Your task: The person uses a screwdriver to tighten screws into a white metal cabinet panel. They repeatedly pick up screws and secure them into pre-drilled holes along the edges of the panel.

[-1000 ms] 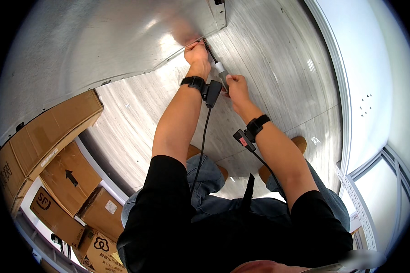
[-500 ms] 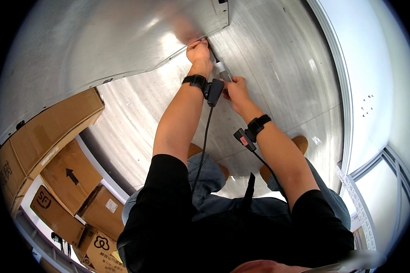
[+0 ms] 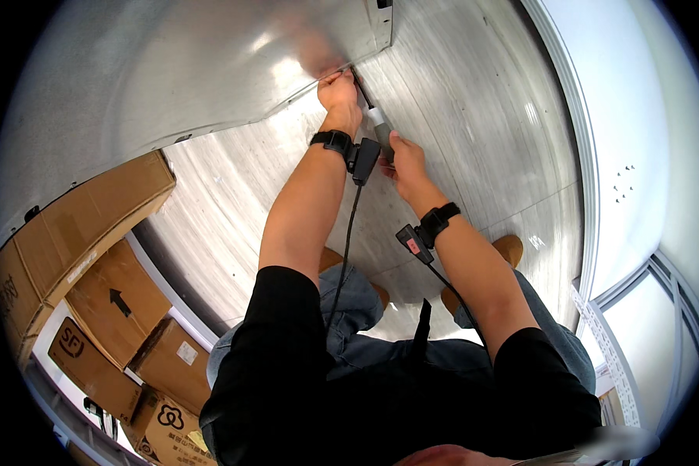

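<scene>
A screwdriver point(image 3: 383, 132) with a grey and white handle has its dark shaft reaching up to the edge of a large metal panel point(image 3: 186, 70). My right hand point(image 3: 405, 167) is wrapped round the lower part of that handle, thumb lying along it. Beside the shaft's tip, my left hand point(image 3: 339, 91) is closed at the panel's edge with its fingertips pinched together. Whatever lies between those fingertips is too small to make out. Both wrists wear black straps with small dark devices point(image 3: 366, 161), and cables run from these toward my body.
Cardboard boxes point(image 3: 116, 299) are stacked on the left, with a long flat carton point(image 3: 85, 221) above them against the panel. A pale wood-look floor point(image 3: 474, 116) stretches between my feet and the panel. To the right stands a white wall point(image 3: 621, 116) with a metal-edged track.
My right hand has shifted slightly down along the screwdriver's handle, and more of the handle shows. The left hand stays at the panel's edge.
</scene>
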`<control>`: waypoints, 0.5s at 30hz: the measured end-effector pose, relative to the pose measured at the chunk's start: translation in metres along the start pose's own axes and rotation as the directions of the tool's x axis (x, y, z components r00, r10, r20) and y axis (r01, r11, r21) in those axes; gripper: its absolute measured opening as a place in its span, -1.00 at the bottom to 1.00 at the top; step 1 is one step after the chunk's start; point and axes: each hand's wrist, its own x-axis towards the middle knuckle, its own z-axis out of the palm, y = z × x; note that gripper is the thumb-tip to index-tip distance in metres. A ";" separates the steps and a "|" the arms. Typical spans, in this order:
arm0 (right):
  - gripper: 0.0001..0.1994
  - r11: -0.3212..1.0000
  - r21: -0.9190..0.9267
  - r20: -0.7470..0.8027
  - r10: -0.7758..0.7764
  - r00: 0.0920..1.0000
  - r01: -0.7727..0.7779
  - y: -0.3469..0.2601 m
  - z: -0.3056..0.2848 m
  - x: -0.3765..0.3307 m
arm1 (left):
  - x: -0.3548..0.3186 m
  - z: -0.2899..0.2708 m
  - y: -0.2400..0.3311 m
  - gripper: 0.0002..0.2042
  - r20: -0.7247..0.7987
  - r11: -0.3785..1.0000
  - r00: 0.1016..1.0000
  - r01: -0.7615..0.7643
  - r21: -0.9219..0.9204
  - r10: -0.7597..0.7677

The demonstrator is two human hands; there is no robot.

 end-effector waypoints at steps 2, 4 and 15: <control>-0.63 1.000 -0.015 -0.031 0.013 0.999 -0.014 -0.002 0.004 -0.006 | 0.002 -0.003 -0.001 -0.81 0.037 1.000 0.999 -0.006 0.029 0.005; -0.60 0.998 -0.007 -0.127 -0.066 0.990 0.066 0.010 0.009 0.004 | 0.003 0.000 -0.003 -0.80 0.038 1.000 0.999 0.007 0.025 -0.008; -0.58 0.993 0.117 -0.103 0.006 0.995 0.006 0.016 0.002 0.009 | 0.007 -0.003 -0.005 -0.80 0.040 0.999 0.999 -0.022 0.047 0.020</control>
